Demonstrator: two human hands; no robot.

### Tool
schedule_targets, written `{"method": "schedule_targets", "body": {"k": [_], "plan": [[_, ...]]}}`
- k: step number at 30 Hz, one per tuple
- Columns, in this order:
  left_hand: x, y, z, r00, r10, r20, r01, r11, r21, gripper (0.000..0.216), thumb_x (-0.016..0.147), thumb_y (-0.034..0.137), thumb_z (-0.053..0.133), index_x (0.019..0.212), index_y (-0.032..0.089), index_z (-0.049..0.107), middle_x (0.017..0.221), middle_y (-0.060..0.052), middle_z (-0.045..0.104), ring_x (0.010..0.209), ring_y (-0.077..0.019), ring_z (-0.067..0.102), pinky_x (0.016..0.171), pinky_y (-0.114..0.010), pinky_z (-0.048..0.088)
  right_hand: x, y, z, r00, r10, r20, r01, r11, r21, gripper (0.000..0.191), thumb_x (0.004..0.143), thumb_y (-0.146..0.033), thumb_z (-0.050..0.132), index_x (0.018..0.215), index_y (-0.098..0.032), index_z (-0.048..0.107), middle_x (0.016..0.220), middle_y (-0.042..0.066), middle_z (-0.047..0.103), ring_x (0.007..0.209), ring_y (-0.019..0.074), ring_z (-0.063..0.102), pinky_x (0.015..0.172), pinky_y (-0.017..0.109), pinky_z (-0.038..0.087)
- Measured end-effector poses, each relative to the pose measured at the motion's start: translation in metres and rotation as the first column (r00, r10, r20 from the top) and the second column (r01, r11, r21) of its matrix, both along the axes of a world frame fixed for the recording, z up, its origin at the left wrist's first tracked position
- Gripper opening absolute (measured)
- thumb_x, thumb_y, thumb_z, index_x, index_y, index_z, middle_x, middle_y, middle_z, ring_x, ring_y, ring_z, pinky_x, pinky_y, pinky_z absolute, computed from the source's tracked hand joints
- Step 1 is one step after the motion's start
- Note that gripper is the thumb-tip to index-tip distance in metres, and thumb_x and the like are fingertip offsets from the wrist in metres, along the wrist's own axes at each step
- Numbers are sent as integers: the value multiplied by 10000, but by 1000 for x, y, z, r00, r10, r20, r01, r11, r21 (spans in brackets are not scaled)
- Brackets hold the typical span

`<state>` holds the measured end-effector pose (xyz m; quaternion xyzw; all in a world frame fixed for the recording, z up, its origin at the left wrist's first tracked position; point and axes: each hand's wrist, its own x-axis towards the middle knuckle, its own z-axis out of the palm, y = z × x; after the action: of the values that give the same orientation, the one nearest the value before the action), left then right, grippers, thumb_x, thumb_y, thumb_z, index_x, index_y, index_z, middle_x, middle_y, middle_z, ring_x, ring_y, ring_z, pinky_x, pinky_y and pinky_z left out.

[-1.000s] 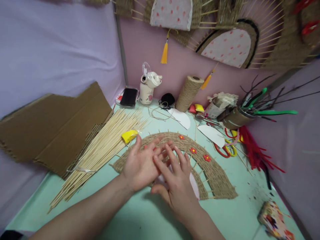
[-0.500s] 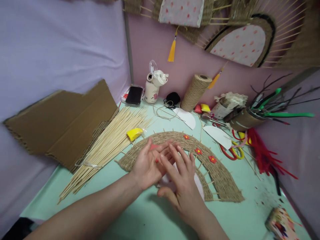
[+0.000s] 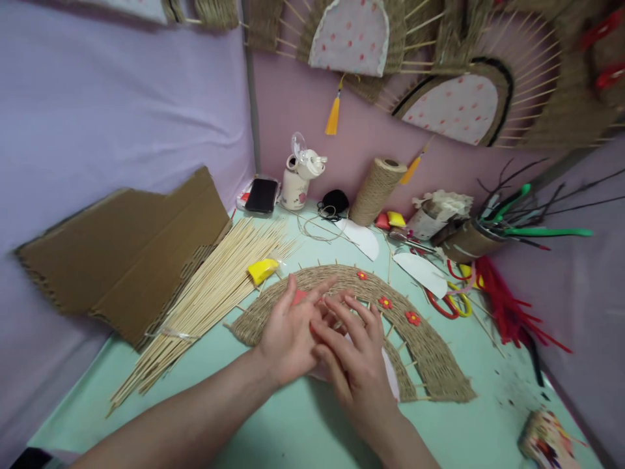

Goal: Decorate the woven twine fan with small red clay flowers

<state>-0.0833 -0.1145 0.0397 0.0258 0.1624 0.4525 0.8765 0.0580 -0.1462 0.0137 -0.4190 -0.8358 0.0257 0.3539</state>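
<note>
Clock: I read the hours from the hands, with twelve toward the pink wall.
Left hand (image 3: 291, 335): palm up above the woven arch, fingers loosely extended, thumb raised and apart.
Right hand (image 3: 359, 365): palm down over the left, fingers bent and slightly parted, thumb clear of the index fingertip; nothing clamped that I can see.
Red bit (image 3: 312, 329): on the left palm, right by the right index fingertip; whether that fingertip touches it I cannot tell.
Woven arch (image 3: 439, 361): flat on the mint tabletop (image 3: 273, 426), running behind the hands from nine round to three.
Red flowers (image 3: 385, 303): three on the arch's band, between one and three o'clock, each with a yellow centre.
Thin sticks (image 3: 205, 316): a bundle between nine and ten, a yellow packet (image 3: 262, 270) at its edge.
Cardboard (image 3: 146, 254): at ten, beyond the sticks.
Floral bottle (image 3: 295, 189): near half past eleven, lid flipped up.
Twine spool (image 3: 377, 192): upright, leaning a little, toward one.
Scissors (image 3: 459, 303): at half past two, beside red fuzzy strips (image 3: 500, 303).
</note>
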Motion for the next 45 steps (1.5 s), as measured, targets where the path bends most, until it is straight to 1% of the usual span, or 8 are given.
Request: {"method": "schedule_targets", "body": {"k": [4, 8, 11, 15, 21, 27, 34, 45], "plan": [[4, -4, 2, 999, -46, 16, 46, 999, 14, 663, 932, 633, 355, 1400, 167, 415, 1173, -150, 628, 1041, -247, 637, 905, -371, 471, -5, 2, 2, 988, -29, -155, 27, 999, -17, 202, 904, -121, 578, 1013, -262, 671, 1244, 41, 630, 1246, 255, 420, 1025, 506, 370], [6, -5, 1, 998, -66, 5, 66, 998, 16, 587, 942, 604, 373, 1321, 169, 481, 1082, -116, 640, 879, -185, 641, 780, -297, 476, 4, 1, 13, 978, -44, -202, 40, 999, -23, 173, 894, -141, 603, 976, -268, 687, 1169, 38, 662, 1183, 237, 467, 964, 447, 441], [8, -7, -2, 990, -94, -106, 99, 994, 41, 483, 946, 541, 438, 1219, 158, 549, 1035, -98, 644, 839, -158, 629, 786, -283, 466, 23, 4, 31, 970, -119, -212, 122, 993, 0, 148, 897, -191, 614, 972, -286, 699, 1154, 38, 679, 1151, 239, 510, 962, 452, 441], [12, -16, -6, 917, -211, -339, 273, 951, 145, 377, 902, 447, 573, 1100, 130, 620, 942, -91, 648, 840, -162, 633, 799, -291, 454, 49, 28, 45, 942, -252, -222, 249, 968, -40, 91, 885, -292, 638, 907, -271, 724, 1128, 61, 698, 1100, 252, 574, 965, 471, 441], [15, -23, -6, 830, -323, -456, 462, 855, 236, 335, 824, 423, 671, 1017, 151, 640, 917, -76, 662, 818, -151, 635, 775, -286, 424, 58, 85, 14, 937, -301, -176, 266, 944, -197, 213, 886, -396, 607, 877, -245, 756, 1041, 81, 731, 1042, 257, 611, 963, 474, 439], [14, -21, -5, 820, -310, -481, 458, 859, 227, 341, 792, 412, 683, 997, 144, 638, 904, -70, 654, 818, -150, 625, 779, -295, 417, 44, 106, -11, 959, -278, -46, 259, 933, -251, 199, 896, -371, 606, 880, -254, 766, 1061, 69, 729, 1057, 266, 548, 938, 472, 420], [15, -21, -3, 811, -322, -488, 458, 869, 188, 404, 711, 447, 729, 959, 144, 629, 884, -74, 665, 783, -157, 625, 760, -299, 412, 41, 113, -19, 959, -277, 57, 283, 928, -243, 177, 898, -348, 613, 878, -263, 767, 1079, 58, 724, 1051, 278, 513, 925, 487, 388], [16, -19, -2, 789, -324, -522, 464, 871, 161, 433, 656, 478, 738, 918, 150, 628, 860, -64, 667, 775, -158, 625, 754, -303, 408, 34, 111, -20, 966, -240, 101, 257, 941, -219, 206, 911, -366, 585, 866, -285, 769, 1081, 51, 723, 1045, 262, 529, 920, 477, 382]]}}
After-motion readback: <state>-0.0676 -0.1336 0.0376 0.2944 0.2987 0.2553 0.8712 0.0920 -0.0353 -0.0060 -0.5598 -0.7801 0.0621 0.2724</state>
